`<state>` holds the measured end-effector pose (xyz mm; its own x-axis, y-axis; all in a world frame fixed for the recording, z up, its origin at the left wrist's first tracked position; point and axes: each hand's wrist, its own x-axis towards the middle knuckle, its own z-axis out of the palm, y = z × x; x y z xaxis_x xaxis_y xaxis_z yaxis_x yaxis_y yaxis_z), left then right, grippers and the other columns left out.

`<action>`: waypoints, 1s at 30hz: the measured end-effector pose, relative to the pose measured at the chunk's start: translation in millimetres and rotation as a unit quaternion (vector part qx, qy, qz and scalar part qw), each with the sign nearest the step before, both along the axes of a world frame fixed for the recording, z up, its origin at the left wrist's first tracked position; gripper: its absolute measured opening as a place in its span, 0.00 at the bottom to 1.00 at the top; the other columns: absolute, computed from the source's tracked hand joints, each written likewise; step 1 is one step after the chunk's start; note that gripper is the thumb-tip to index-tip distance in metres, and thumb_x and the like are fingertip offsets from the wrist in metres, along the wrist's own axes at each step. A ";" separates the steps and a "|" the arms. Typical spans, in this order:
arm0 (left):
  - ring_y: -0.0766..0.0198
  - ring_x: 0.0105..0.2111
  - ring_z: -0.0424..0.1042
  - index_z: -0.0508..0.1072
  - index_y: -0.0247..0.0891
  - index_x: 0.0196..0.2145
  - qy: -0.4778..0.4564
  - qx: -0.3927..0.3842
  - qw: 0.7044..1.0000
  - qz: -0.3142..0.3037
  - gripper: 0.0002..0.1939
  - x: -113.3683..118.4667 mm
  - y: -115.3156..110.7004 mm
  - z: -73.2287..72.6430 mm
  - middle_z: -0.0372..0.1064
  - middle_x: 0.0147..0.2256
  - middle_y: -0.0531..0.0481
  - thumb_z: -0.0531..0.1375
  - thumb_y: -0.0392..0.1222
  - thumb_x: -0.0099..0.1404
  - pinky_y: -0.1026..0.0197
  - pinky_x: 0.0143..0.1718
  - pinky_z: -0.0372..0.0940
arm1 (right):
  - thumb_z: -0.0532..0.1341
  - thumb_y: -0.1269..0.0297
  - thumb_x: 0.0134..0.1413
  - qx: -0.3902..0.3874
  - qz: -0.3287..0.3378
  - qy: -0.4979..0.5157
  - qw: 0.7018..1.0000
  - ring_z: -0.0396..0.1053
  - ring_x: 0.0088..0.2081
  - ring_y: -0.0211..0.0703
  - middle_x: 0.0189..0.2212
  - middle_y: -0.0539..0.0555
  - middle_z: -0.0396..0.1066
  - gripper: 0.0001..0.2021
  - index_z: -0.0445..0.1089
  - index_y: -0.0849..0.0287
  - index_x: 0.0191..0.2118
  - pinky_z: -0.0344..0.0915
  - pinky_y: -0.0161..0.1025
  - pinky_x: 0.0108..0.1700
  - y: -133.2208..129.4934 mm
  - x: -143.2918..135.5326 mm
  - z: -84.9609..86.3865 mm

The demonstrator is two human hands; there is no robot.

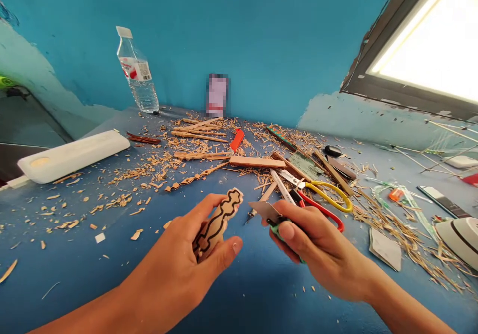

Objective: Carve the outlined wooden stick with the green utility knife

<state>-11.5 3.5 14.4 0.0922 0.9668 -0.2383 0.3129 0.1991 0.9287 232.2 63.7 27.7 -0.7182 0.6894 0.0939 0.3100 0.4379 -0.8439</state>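
My left hand [179, 254] is wrapped round a small carved piece of wood [224, 209] with a wavy black outline drawn on its face. Its upper end sticks out past my fingers, tilted up to the right. In my right hand [317, 239] is a utility knife [277, 224] with a green handle, its wide blade [261, 207] pointing left toward the wood. Blade and wood are apart. Just beyond the knife lie scissors [326, 194] with yellow and red handles and a white pen-like stick [282, 187].
Wood shavings [142, 174] cover much of the blue table [112, 284]. A plastic bottle [140, 85] stands at the back left near a long white object [74, 155]. Wooden strips [257, 162], a red-handled tool [237, 140] and folded sandpaper-like sheet [385, 248] lie about.
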 end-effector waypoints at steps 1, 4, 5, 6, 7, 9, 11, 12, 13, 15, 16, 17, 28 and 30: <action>0.65 0.26 0.53 0.66 0.49 0.57 -0.022 0.005 1.000 0.004 0.26 1.5 -1.7 2.2 0.53 0.27 0.61 0.66 0.61 0.68 0.64 0.25 0.51 | 0.51 0.50 0.80 0.046 -0.025 -0.009 0.999 0.60 0.25 0.35 0.26 0.45 0.63 0.17 0.68 0.54 0.42 0.58 0.34 0.29 -1.5 2.0 -3.1; 0.67 0.23 0.50 0.66 0.49 0.49 -0.088 0.020 0.996 0.013 0.23 6.0 -4.9 9.1 0.51 0.25 0.62 0.61 0.67 0.71 0.66 0.22 0.50 | 0.52 0.53 0.80 0.156 -0.076 -0.009 0.985 0.68 0.29 0.39 0.29 0.49 0.72 0.14 0.72 0.54 0.50 0.65 0.36 0.33 -3.6 3.5 -16.1; 0.68 0.22 0.49 0.66 0.48 0.47 -0.108 0.018 0.994 0.017 0.23 6.8 -4.8 10.4 0.51 0.24 0.62 0.58 0.70 0.72 0.66 0.21 0.50 | 0.52 0.53 0.80 0.177 -0.087 0.000 0.980 0.69 0.29 0.39 0.29 0.49 0.73 0.14 0.72 0.54 0.51 0.66 0.36 0.33 -3.5 3.3 -20.4; 0.68 0.22 0.48 0.65 0.48 0.45 -0.122 0.015 0.992 0.020 0.24 7.0 -4.2 11.0 0.51 0.24 0.63 0.57 0.72 0.72 0.67 0.20 0.50 | 0.52 0.54 0.80 0.190 -0.094 0.008 0.977 0.68 0.28 0.39 0.29 0.49 0.73 0.14 0.72 0.54 0.52 0.66 0.35 0.32 -3.2 3.1 -23.9; 0.69 0.21 0.47 0.65 0.48 0.44 -0.125 0.015 0.992 0.018 0.25 6.8 -3.1 10.7 0.51 0.24 0.63 0.56 0.72 0.72 0.68 0.20 0.49 | 0.53 0.54 0.80 0.198 -0.096 0.014 0.975 0.67 0.27 0.39 0.28 0.48 0.72 0.14 0.72 0.54 0.52 0.65 0.35 0.31 -2.9 2.9 -26.5; 0.69 0.21 0.46 0.65 0.47 0.44 -0.109 0.017 0.994 0.004 0.24 5.1 0.3 8.3 0.49 0.24 0.64 0.56 0.71 0.73 0.69 0.19 0.48 | 0.53 0.56 0.80 0.204 -0.093 0.017 0.974 0.67 0.26 0.38 0.28 0.48 0.72 0.12 0.72 0.54 0.51 0.65 0.34 0.30 -2.7 2.9 -28.3; 0.69 0.22 0.47 0.65 0.47 0.45 -0.078 0.012 0.997 -0.003 0.22 3.3 3.7 5.2 0.49 0.25 0.63 0.56 0.68 0.74 0.69 0.20 0.49 | 0.54 0.57 0.79 0.207 -0.089 0.013 0.974 0.68 0.27 0.37 0.29 0.48 0.73 0.11 0.71 0.54 0.50 0.65 0.34 0.32 -3.2 2.8 -26.5; 0.69 0.22 0.48 0.65 0.47 0.46 -0.063 0.008 0.998 -0.002 0.20 2.9 5.0 4.1 0.49 0.25 0.63 0.57 0.66 0.75 0.69 0.21 0.50 | 0.54 0.58 0.79 0.207 -0.088 0.009 0.974 0.68 0.28 0.37 0.30 0.47 0.73 0.10 0.71 0.54 0.50 0.65 0.34 0.32 -3.5 2.3 -24.6; 0.68 0.24 0.48 0.65 0.46 0.47 -0.051 0.004 0.999 0.003 0.19 2.9 6.0 3.7 0.48 0.25 0.63 0.60 0.64 0.74 0.68 0.22 0.50 | 0.54 0.58 0.79 0.208 -0.086 0.006 0.974 0.68 0.28 0.37 0.30 0.47 0.72 0.10 0.71 0.54 0.50 0.64 0.34 0.32 -3.8 1.5 -22.5; 0.68 0.25 0.47 0.64 0.46 0.49 -0.047 -0.008 0.999 0.017 0.21 4.2 6.5 5.2 0.47 0.25 0.64 0.67 0.58 0.69 0.68 0.24 0.50 | 0.55 0.59 0.79 0.211 -0.087 0.007 0.974 0.68 0.28 0.36 0.31 0.46 0.72 0.09 0.71 0.54 0.51 0.63 0.33 0.32 -4.2 -1.3 -18.1; 0.68 0.25 0.46 0.65 0.47 0.50 -0.059 -0.015 0.998 0.021 0.22 5.3 6.0 6.6 0.47 0.24 0.64 0.70 0.54 0.67 0.68 0.24 0.49 | 0.55 0.58 0.78 0.212 -0.086 0.013 0.973 0.68 0.29 0.36 0.32 0.47 0.72 0.09 0.71 0.54 0.51 0.63 0.34 0.32 -4.5 -3.1 -16.3; 0.68 0.24 0.46 0.65 0.48 0.50 -0.080 -0.025 0.996 0.021 0.23 6.4 5.2 8.2 0.47 0.24 0.65 0.71 0.52 0.65 0.68 0.23 0.48 | 0.55 0.57 0.79 0.214 -0.086 0.023 0.973 0.69 0.31 0.37 0.34 0.48 0.73 0.11 0.71 0.55 0.52 0.63 0.35 0.33 -4.9 -5.1 -14.9; 0.52 0.51 0.73 0.66 0.52 0.62 -0.198 -0.041 0.977 0.069 0.39 18.4 -14.2 -0.6 0.72 0.45 0.51 0.75 0.63 0.59 0.55 0.53 0.73 | 0.47 0.57 0.79 0.313 -0.052 -0.065 0.946 0.65 0.28 0.44 0.36 0.54 0.68 0.16 0.69 0.59 0.51 0.58 0.43 0.31 -20.6 -20.0 -25.9; 0.56 0.46 0.73 0.66 0.53 0.62 -0.182 -0.030 0.982 0.043 0.37 17.4 -14.8 -4.2 0.71 0.41 0.52 0.71 0.66 0.62 0.60 0.48 0.74 | 0.47 0.57 0.79 0.339 -0.061 -0.079 0.935 0.65 0.28 0.44 0.36 0.54 0.68 0.16 0.68 0.58 0.53 0.58 0.43 0.31 -22.5 -20.7 -27.5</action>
<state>5.9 -11.3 10.2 0.1002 0.9600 -0.2614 -0.0580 0.2679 0.9617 211.5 41.2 0.2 -0.6796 0.5875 0.4393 0.4898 0.8092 -0.3245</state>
